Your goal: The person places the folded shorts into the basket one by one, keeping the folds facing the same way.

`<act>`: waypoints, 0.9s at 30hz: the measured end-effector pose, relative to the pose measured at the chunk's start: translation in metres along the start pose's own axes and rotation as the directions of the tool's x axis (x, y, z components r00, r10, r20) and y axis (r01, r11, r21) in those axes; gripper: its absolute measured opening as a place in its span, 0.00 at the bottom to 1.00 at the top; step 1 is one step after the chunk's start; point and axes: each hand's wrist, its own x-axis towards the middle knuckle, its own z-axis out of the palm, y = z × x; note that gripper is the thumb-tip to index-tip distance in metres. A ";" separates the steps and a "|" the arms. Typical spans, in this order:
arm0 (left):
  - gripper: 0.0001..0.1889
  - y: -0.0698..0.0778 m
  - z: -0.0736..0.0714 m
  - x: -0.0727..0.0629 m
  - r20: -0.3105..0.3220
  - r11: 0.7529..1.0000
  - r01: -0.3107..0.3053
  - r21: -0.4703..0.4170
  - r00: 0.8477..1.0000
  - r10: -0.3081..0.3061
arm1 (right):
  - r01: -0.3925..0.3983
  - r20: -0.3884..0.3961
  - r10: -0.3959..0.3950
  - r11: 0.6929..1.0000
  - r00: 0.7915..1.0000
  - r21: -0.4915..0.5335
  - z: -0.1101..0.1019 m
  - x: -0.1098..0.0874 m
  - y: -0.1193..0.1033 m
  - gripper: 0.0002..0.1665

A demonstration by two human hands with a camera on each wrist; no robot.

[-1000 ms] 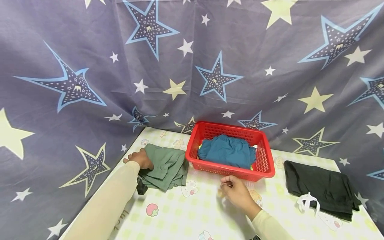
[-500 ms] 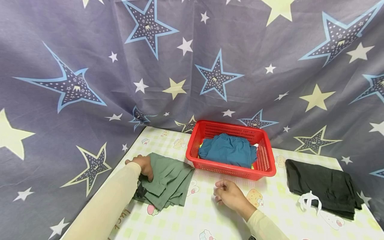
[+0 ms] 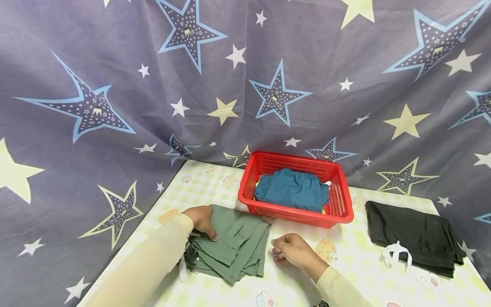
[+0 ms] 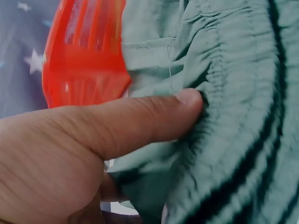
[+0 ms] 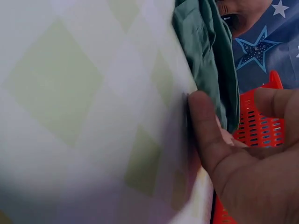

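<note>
Folded green pants (image 3: 241, 241) lie on the table in front of the red basket's left side. My left hand (image 3: 202, 219) grips them by their left edge. In the left wrist view the thumb presses on the gathered elastic waistband (image 4: 229, 79), with fingers tucked underneath. My right hand (image 3: 295, 252) is just right of the pants, loosely curled and holding nothing. The right wrist view has its fingertips close to the pants' edge, low over the checked tablecloth (image 5: 56, 84).
A red basket (image 3: 295, 215) at the back of the table holds folded blue clothing (image 3: 291, 189). Folded black pants (image 3: 412, 234) with a white drawstring (image 3: 397, 253) lie on the right. A star-print curtain (image 3: 215, 64) hangs behind and to the left.
My left hand has brought the green pants toward the front and right, away from the table's left edge. My right hand has shifted slightly left and now sits near the pants.
</note>
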 end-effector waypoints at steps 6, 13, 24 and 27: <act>0.41 0.030 0.011 -0.003 0.009 0.994 -0.050 -0.094 0.999 0.051 | -0.025 -0.021 0.025 1.000 0.999 0.003 -0.007 -0.003 0.002 0.19; 0.26 0.059 0.026 -0.004 0.059 0.962 -0.085 -0.258 0.993 0.103 | -0.035 -0.173 0.023 0.997 0.985 -0.063 -0.018 -0.008 0.009 0.17; 0.05 0.080 0.047 -0.006 -0.052 0.903 -0.229 -0.364 0.973 0.226 | -0.084 -0.280 0.024 0.975 0.960 -0.205 -0.048 -0.020 0.022 0.08; 0.21 0.084 0.050 -0.009 -0.097 0.929 -0.219 -0.297 0.975 0.199 | -0.098 -0.303 0.023 0.967 0.953 -0.234 -0.055 -0.023 0.023 0.07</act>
